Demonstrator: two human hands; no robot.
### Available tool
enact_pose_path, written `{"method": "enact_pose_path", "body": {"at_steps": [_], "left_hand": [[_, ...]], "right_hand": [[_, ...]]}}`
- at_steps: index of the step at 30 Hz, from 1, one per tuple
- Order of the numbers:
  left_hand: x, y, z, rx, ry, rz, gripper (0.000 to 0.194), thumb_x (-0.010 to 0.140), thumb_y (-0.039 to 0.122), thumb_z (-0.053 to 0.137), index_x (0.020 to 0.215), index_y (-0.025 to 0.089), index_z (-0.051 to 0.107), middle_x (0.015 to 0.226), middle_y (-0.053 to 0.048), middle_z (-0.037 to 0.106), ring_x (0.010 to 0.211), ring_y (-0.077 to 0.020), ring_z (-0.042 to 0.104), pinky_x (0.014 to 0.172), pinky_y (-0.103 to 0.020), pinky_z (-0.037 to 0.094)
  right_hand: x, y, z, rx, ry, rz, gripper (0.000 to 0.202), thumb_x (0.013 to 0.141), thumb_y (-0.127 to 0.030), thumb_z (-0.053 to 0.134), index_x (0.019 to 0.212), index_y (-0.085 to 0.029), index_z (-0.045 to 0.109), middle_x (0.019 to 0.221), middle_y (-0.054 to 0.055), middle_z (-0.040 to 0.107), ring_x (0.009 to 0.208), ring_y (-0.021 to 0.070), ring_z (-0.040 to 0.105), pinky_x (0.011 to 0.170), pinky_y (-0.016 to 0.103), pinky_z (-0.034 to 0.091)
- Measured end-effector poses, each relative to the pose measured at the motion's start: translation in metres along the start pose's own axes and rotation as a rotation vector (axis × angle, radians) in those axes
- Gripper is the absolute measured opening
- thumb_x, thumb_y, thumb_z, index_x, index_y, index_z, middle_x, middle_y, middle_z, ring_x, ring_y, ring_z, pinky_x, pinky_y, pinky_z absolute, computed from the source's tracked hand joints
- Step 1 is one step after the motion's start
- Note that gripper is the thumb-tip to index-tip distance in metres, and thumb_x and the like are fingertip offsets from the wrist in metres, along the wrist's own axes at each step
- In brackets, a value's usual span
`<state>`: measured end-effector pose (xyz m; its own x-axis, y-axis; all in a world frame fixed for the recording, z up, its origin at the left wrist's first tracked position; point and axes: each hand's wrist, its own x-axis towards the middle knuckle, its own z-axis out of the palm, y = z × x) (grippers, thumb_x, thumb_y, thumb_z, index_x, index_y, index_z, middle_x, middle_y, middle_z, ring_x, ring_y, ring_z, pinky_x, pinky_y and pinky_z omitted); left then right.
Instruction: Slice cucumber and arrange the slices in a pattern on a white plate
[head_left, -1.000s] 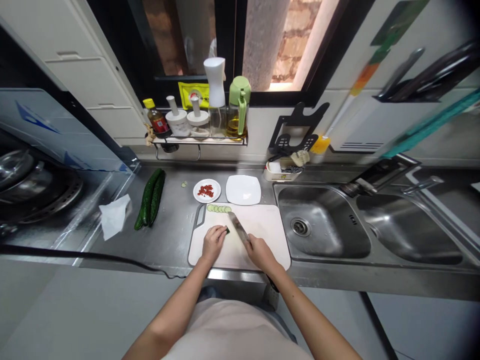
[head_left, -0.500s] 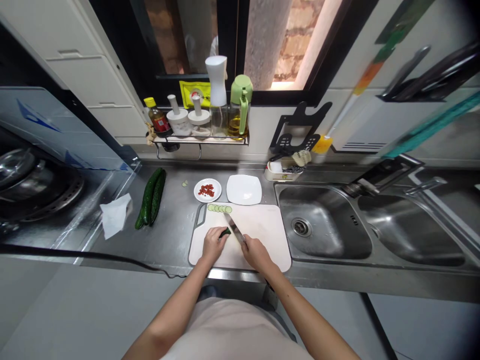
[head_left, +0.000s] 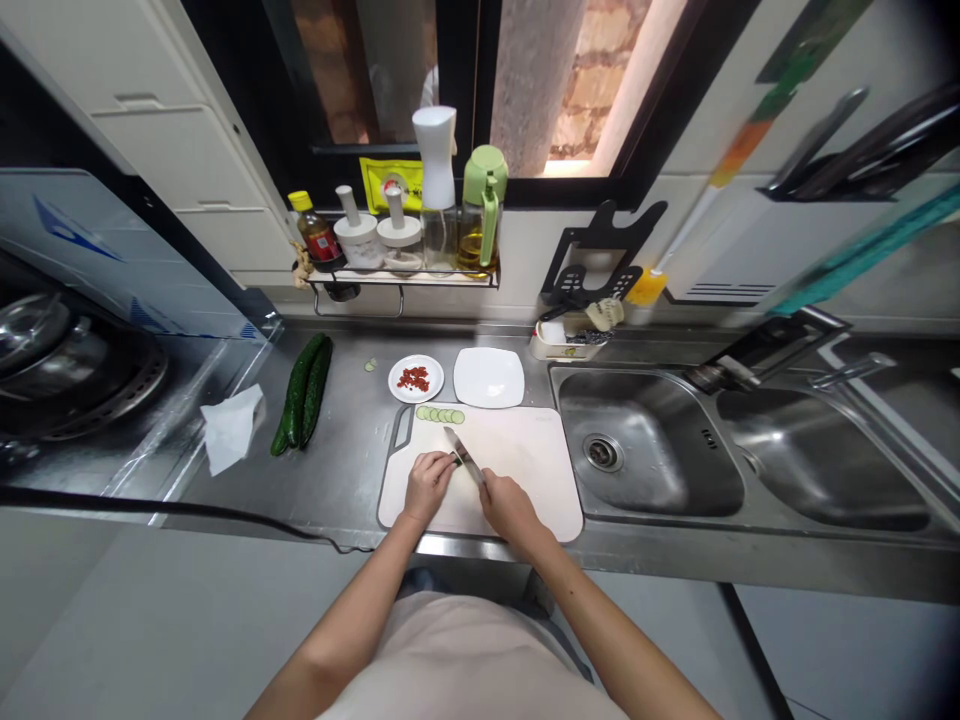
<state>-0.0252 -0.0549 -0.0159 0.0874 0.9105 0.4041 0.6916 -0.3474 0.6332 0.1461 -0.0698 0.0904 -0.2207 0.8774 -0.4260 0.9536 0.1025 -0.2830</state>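
Note:
On a pale cutting board (head_left: 525, 470), my left hand (head_left: 427, 484) is closed over a short piece of cucumber (head_left: 456, 459), mostly hidden under the fingers. My right hand (head_left: 507, 502) grips the handle of a knife (head_left: 465, 455); its blade points away and to the left, right beside the cucumber piece. A row of several thin cucumber slices (head_left: 439, 414) lies along the board's far left edge. Behind the board stand a small white plate (head_left: 396, 388) with chopped red bits (head_left: 414, 378) and a bare white square plate (head_left: 489, 377).
Whole cucumbers (head_left: 301, 396) and a crumpled white tissue (head_left: 230, 428) lie on the steel counter to the left. A double sink (head_left: 652, 440) adjoins the board on the right. Above the counter, a rack (head_left: 405, 276) carries bottles and jars. A pot (head_left: 45, 345) sits far left.
The knife has shifted slightly left and toward me, its blade closer to my left hand's fingertips. Less of the cucumber piece shows now. My left hand stays nearly in place.

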Motion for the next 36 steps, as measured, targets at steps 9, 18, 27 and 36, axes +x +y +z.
{"method": "enact_pose_path", "body": {"at_steps": [9,18,27,36], "left_hand": [[0.0,-0.002,0.003,-0.011,0.036,0.051,0.022,0.091,0.024,0.05,0.105,0.022,0.068,0.095,-0.006,0.065,0.092,-0.0176,0.058,0.083,-0.034,0.05],[-0.001,-0.001,0.002,-0.003,0.031,0.072,0.022,0.09,0.023,0.051,0.105,0.023,0.067,0.095,-0.006,0.065,0.092,-0.0172,0.058,0.083,-0.033,0.05],[0.0,-0.002,0.002,-0.023,0.027,0.071,0.022,0.09,0.022,0.051,0.104,0.022,0.068,0.095,-0.007,0.065,0.093,-0.0176,0.058,0.083,-0.034,0.051],[0.0,-0.004,0.004,-0.041,0.04,0.067,0.022,0.091,0.023,0.049,0.103,0.022,0.068,0.097,-0.007,0.065,0.093,-0.0181,0.058,0.082,-0.035,0.051]], "right_hand": [[0.001,-0.002,-0.001,-0.039,-0.034,-0.029,0.026,0.094,-0.019,0.032,0.108,-0.015,0.053,0.093,0.013,0.067,0.086,0.0217,0.064,0.067,0.027,0.038],[-0.003,-0.005,0.0,-0.059,-0.061,-0.014,0.026,0.093,-0.014,0.032,0.108,-0.014,0.053,0.092,0.014,0.067,0.087,0.0225,0.064,0.068,0.028,0.039],[-0.011,0.001,0.002,-0.065,-0.09,-0.022,0.025,0.091,-0.013,0.034,0.111,-0.015,0.051,0.092,0.013,0.067,0.088,0.0217,0.064,0.067,0.027,0.038],[-0.013,0.003,-0.003,-0.064,-0.124,-0.028,0.028,0.09,-0.013,0.034,0.112,-0.014,0.052,0.095,0.014,0.066,0.089,0.0221,0.063,0.066,0.027,0.037]]}}
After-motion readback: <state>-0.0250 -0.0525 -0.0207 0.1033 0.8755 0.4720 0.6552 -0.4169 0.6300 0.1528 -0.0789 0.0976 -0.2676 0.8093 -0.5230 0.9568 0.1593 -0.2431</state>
